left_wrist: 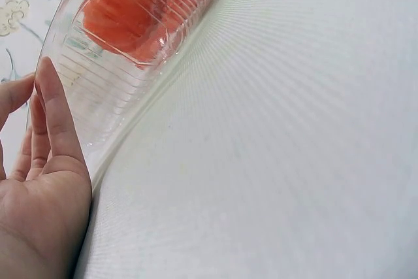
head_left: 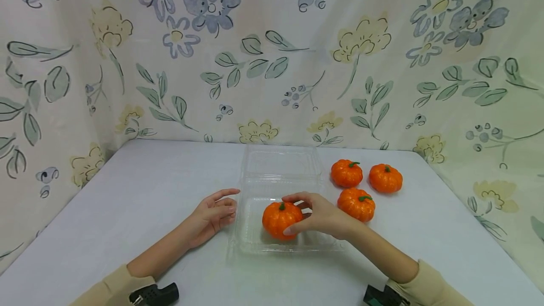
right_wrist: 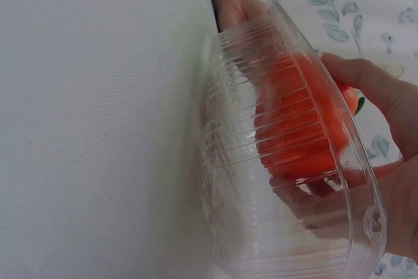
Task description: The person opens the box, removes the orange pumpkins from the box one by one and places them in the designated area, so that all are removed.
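Observation:
A small orange toy pumpkin [head_left: 277, 221] with a green stem is inside the base of a clear plastic clamshell box [head_left: 250, 244]. My right hand [head_left: 316, 215] grips that pumpkin from its right side, thumb in front and fingers behind. Through the box wall, the right wrist view shows the pumpkin [right_wrist: 294, 122] with fingers around it. My left hand [head_left: 214, 216] is at the box's left edge, its fingers loosely bent and index finger extended. In the left wrist view its fingertips [left_wrist: 46, 70] are right at the clear rim.
Behind the base, the box's lid [head_left: 282, 162] lies folded back. Three more toy pumpkins, one at the back [head_left: 346, 173], one farther right [head_left: 385, 178] and one nearer [head_left: 357, 204], sit right of the box on the white table [head_left: 170, 178]. A flowered curtain [head_left: 255, 84] hangs behind.

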A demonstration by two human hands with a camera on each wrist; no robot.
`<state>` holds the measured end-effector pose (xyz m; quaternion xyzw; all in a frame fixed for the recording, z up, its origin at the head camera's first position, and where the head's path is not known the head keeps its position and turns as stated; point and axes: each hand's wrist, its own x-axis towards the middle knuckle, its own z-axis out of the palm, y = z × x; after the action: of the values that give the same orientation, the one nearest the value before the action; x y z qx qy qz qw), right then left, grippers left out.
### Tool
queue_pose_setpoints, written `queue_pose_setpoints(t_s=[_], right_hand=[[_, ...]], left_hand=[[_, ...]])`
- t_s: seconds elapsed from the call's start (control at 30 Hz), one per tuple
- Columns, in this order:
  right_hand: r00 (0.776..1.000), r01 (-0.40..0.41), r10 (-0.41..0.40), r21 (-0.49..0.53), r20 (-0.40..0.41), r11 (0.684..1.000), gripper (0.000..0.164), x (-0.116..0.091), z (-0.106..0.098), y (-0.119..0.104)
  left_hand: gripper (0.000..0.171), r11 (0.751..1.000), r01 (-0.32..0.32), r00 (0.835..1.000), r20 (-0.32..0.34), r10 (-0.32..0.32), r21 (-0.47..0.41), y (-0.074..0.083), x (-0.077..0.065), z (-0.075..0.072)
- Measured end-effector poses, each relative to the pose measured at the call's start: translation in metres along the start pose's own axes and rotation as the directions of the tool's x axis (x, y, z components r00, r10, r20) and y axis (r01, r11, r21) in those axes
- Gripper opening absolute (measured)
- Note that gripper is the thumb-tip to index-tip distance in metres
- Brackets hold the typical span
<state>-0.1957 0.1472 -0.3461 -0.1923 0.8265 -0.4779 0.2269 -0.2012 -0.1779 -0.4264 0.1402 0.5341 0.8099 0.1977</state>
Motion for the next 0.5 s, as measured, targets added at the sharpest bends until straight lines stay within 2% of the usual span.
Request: queue_pose_setpoints(t_s=[0.5], right_hand=[[0.991, 0.103, -0.104, -0.016, -0.082, 0.995, 0.07, -0.0064, -0.0017, 0.0054]], left_hand=[[0.041, 1.0, 0.011, 1.0, -0.013, -0.01, 0.01, 0.0007, -0.0001, 0.001]])
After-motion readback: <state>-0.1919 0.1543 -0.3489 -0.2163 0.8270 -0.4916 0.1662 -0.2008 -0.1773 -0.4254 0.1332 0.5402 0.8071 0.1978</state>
